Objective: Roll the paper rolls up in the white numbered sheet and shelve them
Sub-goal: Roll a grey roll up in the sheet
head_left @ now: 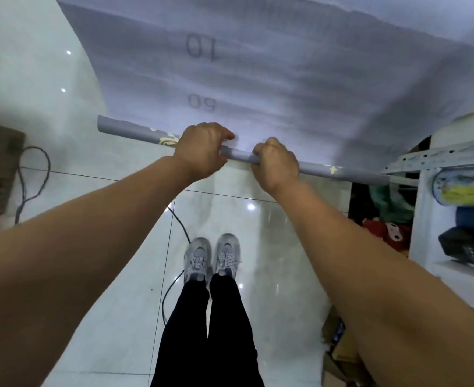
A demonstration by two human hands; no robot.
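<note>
One sheet (258, 79), glossy floor (286, 247), perhaps tiled

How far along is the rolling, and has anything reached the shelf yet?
Done: the paper roll sits at the near edge of the white numbered sheet. In hand: the left hand and right hand both grip it, rolling barely begun. Left: nearly all the sheet lies unrolled, and the shelf step is not started.

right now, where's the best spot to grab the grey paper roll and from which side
Its middle, two spaced grips, over the top from the near side: the paper roll is long and thin, and the white numbered sheet spreads from its far side.
</note>
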